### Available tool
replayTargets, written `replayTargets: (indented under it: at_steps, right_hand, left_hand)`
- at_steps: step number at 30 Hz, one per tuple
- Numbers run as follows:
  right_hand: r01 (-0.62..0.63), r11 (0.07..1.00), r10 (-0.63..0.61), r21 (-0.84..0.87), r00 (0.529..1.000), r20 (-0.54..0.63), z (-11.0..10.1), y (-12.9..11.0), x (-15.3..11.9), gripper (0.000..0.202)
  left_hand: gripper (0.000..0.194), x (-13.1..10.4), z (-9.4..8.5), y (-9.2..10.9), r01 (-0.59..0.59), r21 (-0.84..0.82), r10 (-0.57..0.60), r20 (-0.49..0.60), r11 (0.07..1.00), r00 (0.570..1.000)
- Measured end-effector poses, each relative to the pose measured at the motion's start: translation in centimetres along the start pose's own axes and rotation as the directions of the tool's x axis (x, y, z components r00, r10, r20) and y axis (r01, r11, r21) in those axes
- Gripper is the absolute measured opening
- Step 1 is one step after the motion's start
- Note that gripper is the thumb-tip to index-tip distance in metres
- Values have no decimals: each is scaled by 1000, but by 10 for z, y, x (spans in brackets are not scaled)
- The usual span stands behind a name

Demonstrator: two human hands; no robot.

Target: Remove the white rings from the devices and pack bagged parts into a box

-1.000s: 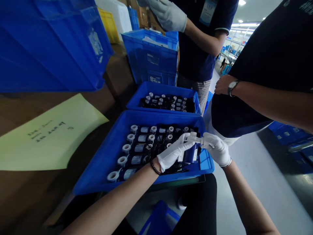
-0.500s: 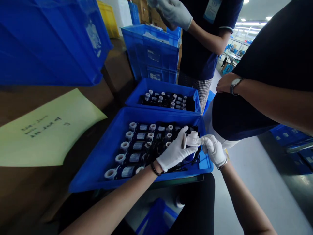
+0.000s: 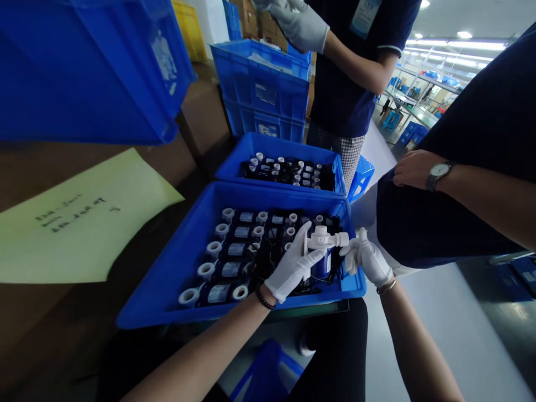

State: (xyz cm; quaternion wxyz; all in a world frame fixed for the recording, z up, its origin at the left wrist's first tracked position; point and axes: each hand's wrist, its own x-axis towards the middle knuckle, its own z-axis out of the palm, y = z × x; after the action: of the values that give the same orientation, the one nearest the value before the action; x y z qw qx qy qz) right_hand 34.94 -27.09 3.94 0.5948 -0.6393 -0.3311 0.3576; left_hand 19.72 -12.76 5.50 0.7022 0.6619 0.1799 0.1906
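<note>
Right of centre, the white-topped unit [image 3: 322, 240] is pinched by the left hand [image 3: 293, 263]; the right hand's [image 3: 367, 260] grip cannot be told; through slippage, the unit could be dropped.

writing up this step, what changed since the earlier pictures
The right hand has opened off the end of the white fitting and is now just beside it. The watch wearer's hand shifted right in view. The left hand still holds the fitting; the units in the front bin stayed.

Blue device [image 3: 322, 266] partly behind left fingers [image 3: 314, 258]
</note>
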Motion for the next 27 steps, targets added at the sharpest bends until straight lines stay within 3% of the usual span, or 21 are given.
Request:
replayTargets:
  at_steps: [1, 4, 8, 12, 16, 20, 21, 23, 25, 27]
  right_hand:
    - [-2, 1000, 3, 17, 999, -32, 0, 1, 2, 82]
    - [200, 978, -193, 51, 974, -119, 4, 4, 4, 71]
    - [171, 985, -171, -10, 984, -51, 9, 3, 1, 65]
    - [321, 947, -318, 9, 942, -109, 7, 0, 2, 64]
    - [235, 964, -242, -122, 969, -52, -1, -4, 6, 50]
    - [467, 813, -491, -346, 871, 21, -2, -4, 8, 51]
    - [469, 782, -502, -410, 864, 31, -1, -2, 8, 47]
    - [378, 785, -437, -490, 899, -6, 2, 1, 9, 40]
    - [312, 796, -404, -519, 912, -71, 2, 2, 9, 44]
    - [395, 724, -513, -565, 857, -58, 2, 2, 9, 44]
  left_hand:
    - [84, -1, 1, 0, 17, -36, -17, -4, 999, 1000]
    - [84, 0, 2, -2, 58, -138, -59, -7, 989, 998]
    - [83, 3, -1, -6, 8, -250, -20, -46, 968, 999]
    - [81, 3, -4, -7, 24, -269, -28, -14, 963, 1000]
    - [80, 0, -2, -10, 49, -295, -40, 37, 954, 999]
    - [74, -1, 2, -9, 46, -328, -33, 46, 944, 998]
    - [75, -1, 2, -9, 51, -319, -37, 51, 946, 998]
    - [79, -1, 3, -8, 61, -285, -49, 48, 956, 998]
    - [83, 0, 4, -7, 65, -267, -60, 28, 962, 998]
    - [83, 0, 5, -8, 65, -289, -59, 29, 955, 998]
